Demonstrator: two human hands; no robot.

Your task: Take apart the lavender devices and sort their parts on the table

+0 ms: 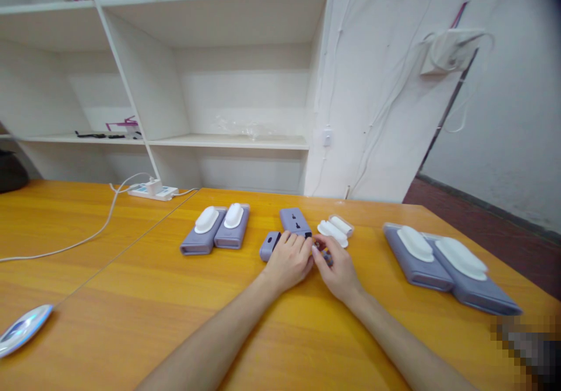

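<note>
So the left hand (290, 260) is curling over a lavender casing (268, 246) on the wooden surface (298, 344), grip hidden. The right hand (339, 268) is bringing thumb and finger close beside it, can't tell if they're pinching anything, while a slotted lavender block (294, 219) is lying just behind and white pieces (332, 234) are sitting nearby.

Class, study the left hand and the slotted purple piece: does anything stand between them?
Nothing visible does. The left hand is at the near end of the slotted purple piece, partly hiding that edge. The white pieces lie to the right, out of the way.
</note>
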